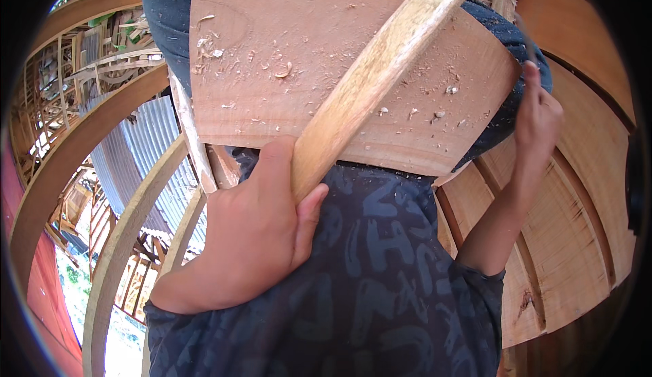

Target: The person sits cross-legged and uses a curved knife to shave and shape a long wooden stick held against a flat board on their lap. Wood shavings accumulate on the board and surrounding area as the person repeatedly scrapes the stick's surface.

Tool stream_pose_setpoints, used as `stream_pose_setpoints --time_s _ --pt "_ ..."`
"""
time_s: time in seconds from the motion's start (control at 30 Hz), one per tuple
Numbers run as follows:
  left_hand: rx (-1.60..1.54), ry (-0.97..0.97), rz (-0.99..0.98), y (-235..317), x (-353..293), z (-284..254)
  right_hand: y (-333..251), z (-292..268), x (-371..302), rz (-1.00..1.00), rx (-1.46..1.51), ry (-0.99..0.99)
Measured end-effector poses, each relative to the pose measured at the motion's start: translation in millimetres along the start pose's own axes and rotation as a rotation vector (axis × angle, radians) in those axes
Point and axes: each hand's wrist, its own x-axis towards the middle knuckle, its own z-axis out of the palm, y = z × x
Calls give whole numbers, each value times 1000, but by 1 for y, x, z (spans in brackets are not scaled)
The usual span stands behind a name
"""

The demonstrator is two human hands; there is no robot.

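Note:
My left hand (258, 227) is wrapped round the near end of a long, pale wooden stick (373, 78). The stick slants up and to the right, across a wide wooden board (265, 85) that lies over my lap. Wood shavings are scattered on the board. Off to the right, beside my knee, my right hand (540, 115) is closed with the thumb stretched forward along a thin grey tool like a knife blade (525, 37). That tool is blurred, and its handle is hidden in my fingers. It is apart from the stick.
Curved wooden ribs (88, 119) rise on the left, with corrugated metal sheets (146, 153) and scrap wood beyond them. Overlapping wooden planks (570, 241) form a curved wall close by my right arm. My jeans-covered knees (168, 24) support the board.

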Motion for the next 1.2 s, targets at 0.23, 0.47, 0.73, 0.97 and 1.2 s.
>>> stream_pose_setpoints --time_s 0.23,0.47,0.73,0.97,1.2 --pt "3 -40 -69 7 13 -6 -71 -6 -58 -290 237 -235" --pt "-3 122 152 -10 17 -1 -79 14 -51 -458 -13 -198" --pt "-308 0 12 -14 11 -9 0 0 10 12 -25 -56" --pt "-1140 -308 -384 -15 12 -17 -77 2 -54 -237 204 -332" --pt "-1072 -394 -480 -15 9 -26 -58 10 3 -26 45 -182"
